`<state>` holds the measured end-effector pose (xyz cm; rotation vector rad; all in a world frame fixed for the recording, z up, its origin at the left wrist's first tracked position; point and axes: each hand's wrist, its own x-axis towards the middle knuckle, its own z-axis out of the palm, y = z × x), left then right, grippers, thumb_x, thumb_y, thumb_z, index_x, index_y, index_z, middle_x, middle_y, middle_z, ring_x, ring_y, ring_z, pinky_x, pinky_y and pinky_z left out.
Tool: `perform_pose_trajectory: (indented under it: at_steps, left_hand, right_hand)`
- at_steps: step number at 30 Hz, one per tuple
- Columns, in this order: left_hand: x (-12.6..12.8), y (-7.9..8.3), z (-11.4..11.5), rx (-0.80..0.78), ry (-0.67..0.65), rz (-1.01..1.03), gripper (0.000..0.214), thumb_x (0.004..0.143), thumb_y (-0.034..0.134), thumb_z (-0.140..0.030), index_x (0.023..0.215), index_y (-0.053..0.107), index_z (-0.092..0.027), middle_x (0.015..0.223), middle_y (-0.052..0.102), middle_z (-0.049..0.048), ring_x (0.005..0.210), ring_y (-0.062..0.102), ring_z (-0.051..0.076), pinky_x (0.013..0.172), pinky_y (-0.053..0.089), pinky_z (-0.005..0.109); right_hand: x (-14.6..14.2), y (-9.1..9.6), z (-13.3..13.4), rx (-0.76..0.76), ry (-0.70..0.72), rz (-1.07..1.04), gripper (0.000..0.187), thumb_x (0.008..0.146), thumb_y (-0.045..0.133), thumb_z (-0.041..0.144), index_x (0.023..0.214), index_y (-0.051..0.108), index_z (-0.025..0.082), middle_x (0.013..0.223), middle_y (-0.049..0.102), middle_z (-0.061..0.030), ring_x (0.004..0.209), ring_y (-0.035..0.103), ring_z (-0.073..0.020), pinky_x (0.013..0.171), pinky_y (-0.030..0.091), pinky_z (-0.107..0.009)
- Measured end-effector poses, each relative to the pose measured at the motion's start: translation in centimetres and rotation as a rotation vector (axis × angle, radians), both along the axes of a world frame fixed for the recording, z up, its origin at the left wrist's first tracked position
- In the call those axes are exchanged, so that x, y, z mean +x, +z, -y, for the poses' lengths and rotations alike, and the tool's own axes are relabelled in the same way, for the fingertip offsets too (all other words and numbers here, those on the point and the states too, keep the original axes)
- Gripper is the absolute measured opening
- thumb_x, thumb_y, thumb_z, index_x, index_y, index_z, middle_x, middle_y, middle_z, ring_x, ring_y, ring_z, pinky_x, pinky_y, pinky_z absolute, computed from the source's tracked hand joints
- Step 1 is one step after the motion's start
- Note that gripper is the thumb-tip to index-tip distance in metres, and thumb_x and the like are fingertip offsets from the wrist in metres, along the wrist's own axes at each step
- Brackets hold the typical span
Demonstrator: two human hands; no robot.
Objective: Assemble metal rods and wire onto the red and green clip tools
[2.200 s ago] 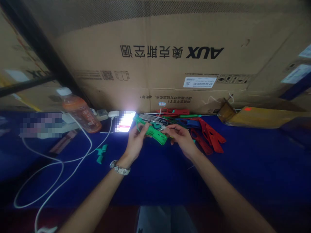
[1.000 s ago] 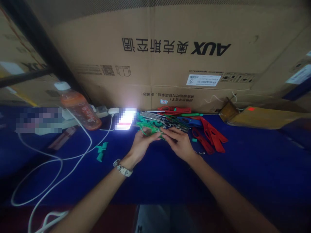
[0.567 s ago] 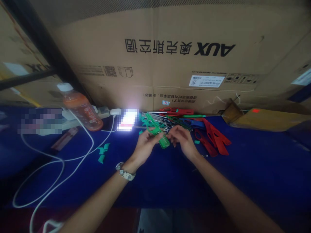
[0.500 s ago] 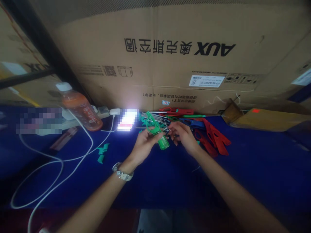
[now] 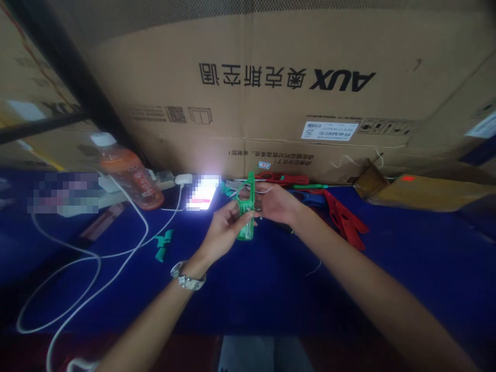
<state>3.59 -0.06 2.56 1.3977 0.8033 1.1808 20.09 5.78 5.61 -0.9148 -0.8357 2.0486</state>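
Observation:
My left hand (image 5: pixel 225 219) is closed around the lower part of a green lighter body (image 5: pixel 246 201), thumb across its front. The lighter body stands nearly upright, with a trigger-like loop at its upper left and a see-through lower end. My right hand (image 5: pixel 277 204) is just right of it, palm turned partly up and fingers curled toward the lighter body. Thin silvery pieces show by those fingers, too blurred to name. Behind both hands lie metal rods (image 5: pixel 234 184) and a red lighter body (image 5: pixel 284 178).
Further red lighter pieces (image 5: pixel 346 219) and a blue one (image 5: pixel 310 197) lie to the right. Small green parts (image 5: pixel 165 244), a lit phone (image 5: pixel 203 192), a drink bottle (image 5: pixel 132 175) and white cables (image 5: pixel 135 248) are left. A large cardboard box (image 5: pixel 248 113) closes off the back.
My left hand has shifted slightly left and turned the green lighter body from tilted to nearly upright. My right hand has moved left and rolled palm-up beside it.

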Motion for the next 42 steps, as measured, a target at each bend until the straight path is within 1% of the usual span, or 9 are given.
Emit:
perform_pose_trajectory:
  at_steps: [3, 6, 9, 12, 15, 18, 23, 36, 42]
  left_hand:
    - [-0.2, 0.0, 0.1, 0.007, 0.029, -0.091, 0.027, 0.087, 0.070, -0.040, 0.097, 0.063, -0.016, 0.087, 0.072, 0.0047, 0.071, 0.065, 0.014, 0.064, 0.052, 0.025]
    - [-0.4, -0.2, 0.0, 0.007, 0.024, -0.124, 0.028, 0.089, 0.067, -0.041, 0.102, 0.062, -0.016, 0.084, 0.069, 0.0033, 0.071, 0.063, 0.014, 0.064, 0.050, 0.025]
    - [-0.5, -0.3, -0.2, -0.008, -0.017, -0.098, 0.032, 0.090, 0.064, -0.041, 0.111, 0.059, -0.017, 0.083, 0.065, 0.0013, 0.069, 0.065, 0.013, 0.064, 0.050, 0.025]
    - [-0.7, -0.3, -0.3, -0.076, -0.065, -0.061, 0.034, 0.091, 0.063, -0.042, 0.115, 0.054, -0.019, 0.085, 0.059, -0.0009, 0.053, 0.060, 0.009, 0.048, 0.046, 0.022]
    - [-0.7, -0.3, -0.3, -0.127, -0.108, -0.052, 0.037, 0.091, 0.064, -0.044, 0.117, 0.052, -0.021, 0.087, 0.057, -0.0016, 0.041, 0.048, 0.005, 0.034, 0.036, 0.020]
    - [-0.7, -0.4, -0.2, -0.140, -0.143, -0.073, 0.035, 0.091, 0.064, -0.045, 0.115, 0.054, -0.021, 0.087, 0.058, -0.0005, 0.041, 0.046, 0.004, 0.033, 0.033, 0.019]
    - [-0.5, -0.7, -0.2, -0.132, -0.077, -0.117, 0.034, 0.093, 0.059, -0.048, 0.113, 0.055, -0.021, 0.085, 0.057, -0.0009, 0.039, 0.045, 0.003, 0.030, 0.030, 0.017]
    - [-0.4, -0.9, -0.3, -0.082, -0.008, -0.175, 0.024, 0.094, 0.056, -0.042, 0.092, 0.049, -0.020, 0.078, 0.057, -0.0045, 0.033, 0.043, 0.001, 0.028, 0.031, 0.015]
    - [-0.4, -1.1, -0.3, -0.076, -0.002, -0.189, 0.024, 0.093, 0.058, -0.043, 0.093, 0.051, -0.019, 0.077, 0.058, -0.0041, 0.033, 0.045, 0.001, 0.028, 0.034, 0.014]
  right_hand:
    - [-0.2, 0.4, 0.2, -0.014, -0.186, -0.077, 0.003, 0.082, 0.062, 0.022, 0.084, 0.061, 0.020, 0.075, 0.066, 0.0008, 0.067, 0.059, -0.0141, 0.063, 0.045, -0.027]
    - [0.1, 0.6, 0.3, 0.013, -0.330, -0.074, 0.006, 0.079, 0.067, 0.022, 0.081, 0.060, 0.021, 0.071, 0.064, 0.0029, 0.064, 0.056, -0.0122, 0.060, 0.042, -0.025]
    - [0.6, 0.5, 0.5, 0.152, -0.446, -0.010, 0.013, 0.074, 0.073, 0.025, 0.080, 0.061, 0.021, 0.078, 0.069, 0.0017, 0.065, 0.054, -0.0118, 0.055, 0.039, -0.023]
    - [0.9, 0.7, 1.0, 0.343, -0.516, 0.067, 0.024, 0.068, 0.079, 0.030, 0.083, 0.063, 0.021, 0.081, 0.070, 0.0011, 0.065, 0.052, -0.0112, 0.052, 0.035, -0.022]
    - [1.0, 1.3, 1.6, 0.529, -0.507, 0.157, 0.030, 0.068, 0.079, 0.036, 0.090, 0.063, 0.023, 0.078, 0.070, 0.0012, 0.062, 0.050, -0.0110, 0.050, 0.034, -0.022]
    - [1.1, 2.0, 1.7, 0.680, -0.453, 0.286, 0.034, 0.070, 0.078, 0.042, 0.092, 0.061, 0.022, 0.074, 0.068, 0.0008, 0.059, 0.052, -0.0114, 0.048, 0.035, -0.024]
    - [1.3, 2.2, 1.1, 0.770, -0.415, 0.406, 0.033, 0.072, 0.079, 0.044, 0.087, 0.059, 0.021, 0.067, 0.065, 0.0014, 0.056, 0.052, -0.0106, 0.048, 0.038, -0.024]
    - [1.0, 1.0, 1.0, 0.776, -0.491, 0.376, 0.041, 0.069, 0.082, 0.049, 0.080, 0.054, 0.023, 0.070, 0.063, 0.0023, 0.055, 0.056, -0.0106, 0.045, 0.042, -0.024]
    - [1.0, 0.6, 0.8, 0.742, -0.541, 0.397, 0.043, 0.067, 0.084, 0.045, 0.074, 0.047, 0.024, 0.065, 0.059, 0.0038, 0.051, 0.054, -0.0108, 0.045, 0.042, -0.025]
